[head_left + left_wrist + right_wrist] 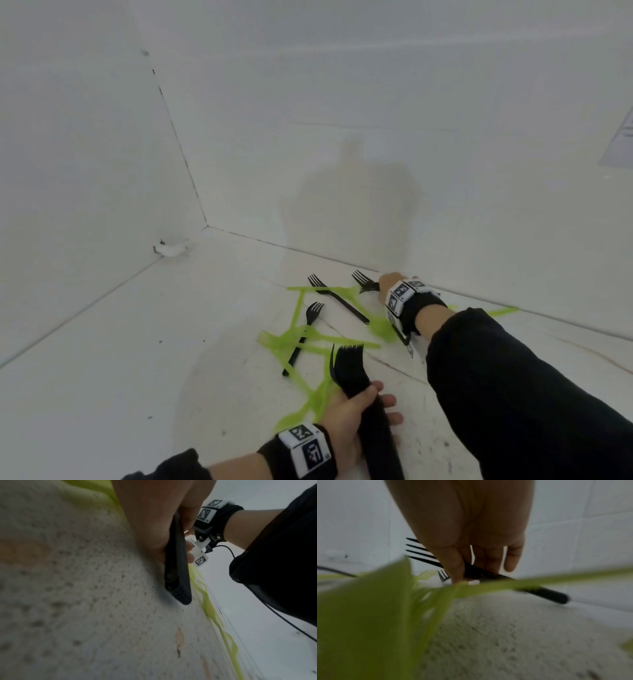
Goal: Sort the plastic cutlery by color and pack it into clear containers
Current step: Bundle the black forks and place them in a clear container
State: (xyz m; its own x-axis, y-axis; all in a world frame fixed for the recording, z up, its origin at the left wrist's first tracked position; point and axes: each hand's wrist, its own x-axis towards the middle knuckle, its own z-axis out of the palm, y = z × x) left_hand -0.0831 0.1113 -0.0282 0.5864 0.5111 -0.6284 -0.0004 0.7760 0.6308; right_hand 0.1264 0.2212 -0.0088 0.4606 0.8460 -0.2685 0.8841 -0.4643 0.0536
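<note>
Black plastic forks, a stacked bundle of them [356, 387], gripped in the left hand [349, 414] down near the body; farther out, right hand [388, 282] pinching one more black fork [488, 573] by the neck, right by the wall. Probably best to lift it straight up so the translucent green plastic cutlery [301, 342] lying across it doesn't drag along, then add to the bundle. Speckled white floor [137, 359], white tiled walls [376, 120] meeting in a corner, no clear containers anywhere in view.

2 loose forks [337, 299] left of right hand [388, 284], behind fork bundle [366, 404].
</note>
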